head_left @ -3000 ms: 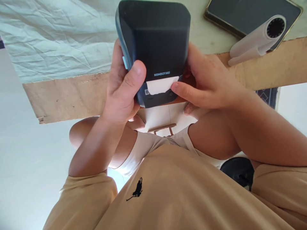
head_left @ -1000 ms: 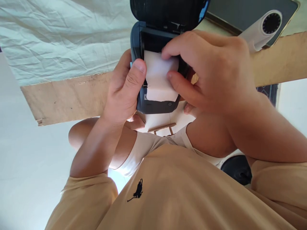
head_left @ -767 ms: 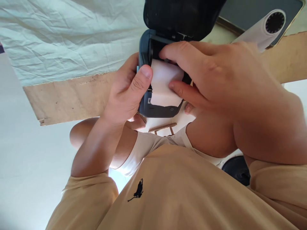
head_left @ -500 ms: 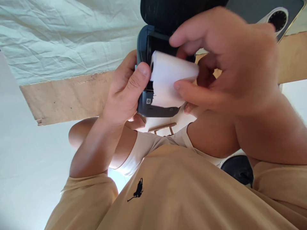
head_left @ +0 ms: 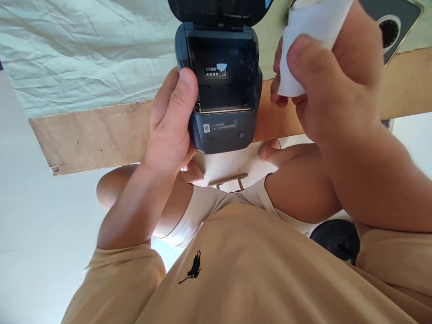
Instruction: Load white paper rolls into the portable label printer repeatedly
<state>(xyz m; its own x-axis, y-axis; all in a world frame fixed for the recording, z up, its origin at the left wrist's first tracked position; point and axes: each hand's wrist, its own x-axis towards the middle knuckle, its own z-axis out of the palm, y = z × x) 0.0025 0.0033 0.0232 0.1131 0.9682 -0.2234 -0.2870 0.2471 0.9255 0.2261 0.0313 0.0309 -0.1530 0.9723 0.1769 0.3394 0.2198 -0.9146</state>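
My left hand (head_left: pixel 173 121) grips the left side of a dark blue label printer (head_left: pixel 219 135), thumb over its edge. The printer's black lid (head_left: pixel 219 12) stands raised at the far side, and the paper bay (head_left: pixel 224 92) inside holds no roll. A small label with white print lies on the bay floor. My right hand (head_left: pixel 330 85) is closed on a white paper roll (head_left: pixel 313 27), off to the right of the printer and apart from it. The thumb presses on the paper, and the roll's far end is cut off by the top of the picture.
A pale green cloth (head_left: pixel 101 54) covers most of a wooden board (head_left: pixel 91 139), whose bare front edge faces me. A dark phone (head_left: pixel 398 22) lies at the upper right. Below the board are my legs, the floor and a black round object (head_left: pixel 334 238).
My right hand has lifted the paper roll out of the printer and carried it up and to the right. The printer has shifted slightly left and its bay is now exposed.
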